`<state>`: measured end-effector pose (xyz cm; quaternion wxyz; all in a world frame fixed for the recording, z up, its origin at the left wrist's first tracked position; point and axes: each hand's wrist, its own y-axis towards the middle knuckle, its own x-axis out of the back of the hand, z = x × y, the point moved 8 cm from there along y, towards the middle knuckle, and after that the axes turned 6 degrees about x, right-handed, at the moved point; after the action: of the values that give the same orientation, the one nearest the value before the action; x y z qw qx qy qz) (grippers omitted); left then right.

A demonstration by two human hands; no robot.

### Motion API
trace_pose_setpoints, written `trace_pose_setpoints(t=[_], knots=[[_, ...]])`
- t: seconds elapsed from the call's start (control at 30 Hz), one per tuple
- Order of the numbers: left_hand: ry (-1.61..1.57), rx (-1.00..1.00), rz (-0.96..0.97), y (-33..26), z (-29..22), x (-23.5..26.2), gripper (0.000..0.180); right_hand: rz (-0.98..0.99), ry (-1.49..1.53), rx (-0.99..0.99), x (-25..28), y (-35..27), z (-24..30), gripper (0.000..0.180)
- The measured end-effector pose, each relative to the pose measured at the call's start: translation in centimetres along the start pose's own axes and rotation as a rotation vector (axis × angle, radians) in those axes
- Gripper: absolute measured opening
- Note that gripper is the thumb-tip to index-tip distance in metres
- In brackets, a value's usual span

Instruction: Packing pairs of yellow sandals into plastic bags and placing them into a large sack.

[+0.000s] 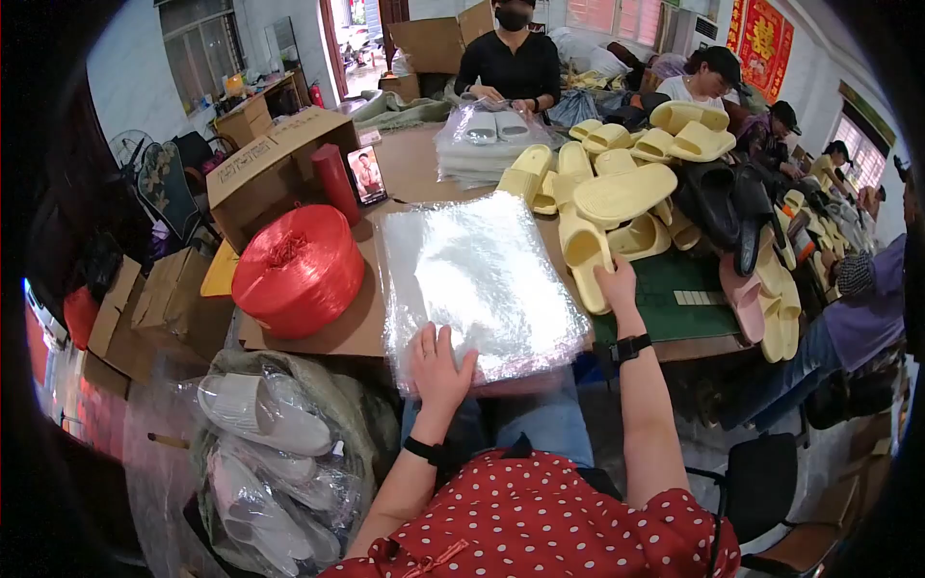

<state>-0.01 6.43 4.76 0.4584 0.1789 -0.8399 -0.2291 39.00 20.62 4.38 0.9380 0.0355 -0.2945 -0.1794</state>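
Note:
A stack of clear plastic bags [472,270] lies on the table in front of me, shiny with reflected light. My left hand [440,371] rests flat on its near edge, fingers spread. With my right hand [617,286] I grip a yellow slide slipper [584,252] at the near end of a pile, to the right of the bags. More yellow slippers [626,193] are heaped behind and beside it. Under the near part of the pile is a dark green sheet [665,301].
Left of the bags sit a red roll of twine [299,272], a red cylinder [334,183], a phone [367,175] and a cardboard box [275,169]. A sack of bagged white slippers [265,414] stands by my left. Across the table a person [509,67] handles bagged slippers; others sit at right.

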Motion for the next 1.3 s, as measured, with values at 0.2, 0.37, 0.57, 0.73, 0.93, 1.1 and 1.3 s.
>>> trace_pose_setpoints(t=[0.2, 0.37, 0.57, 0.73, 0.93, 1.1, 1.3], knots=[[-0.009, 0.002, -0.023, -0.2, -0.1, 0.5, 0.057, -0.397, -0.109, 0.607, 4.3, -6.0, 13.9, 0.038], [-0.028, 0.022, 0.004, -0.1, 0.1, 0.1, 0.059, -0.429, 0.056, 0.645, 7.0, -9.5, 18.3, 0.037], [-0.032, 0.049, 0.015, -0.1, 0.2, 0.1, 0.058, 0.051, 0.872, 0.322, 4.6, -10.8, 19.7, 0.041], [-0.024, 0.043, 0.008, 0.0, -0.1, 0.2, 0.059, 0.102, 1.077, 0.169, 3.9, -10.6, 21.5, 0.044], [-0.003, 0.037, -0.001, 0.0, -0.1, 0.3, 0.059, 0.5, 1.439, 0.124, 0.4, -9.5, 21.6, 0.052], [0.008, 0.052, -0.003, -0.1, 0.1, 0.2, 0.058, 0.789, 1.751, -0.12, -5.6, -12.4, 23.8, 0.059], [0.022, 0.023, -0.038, -0.4, 0.2, 0.2, 0.059, 0.664, 1.01, -0.056, -13.7, -14.1, 21.8, 0.05]])
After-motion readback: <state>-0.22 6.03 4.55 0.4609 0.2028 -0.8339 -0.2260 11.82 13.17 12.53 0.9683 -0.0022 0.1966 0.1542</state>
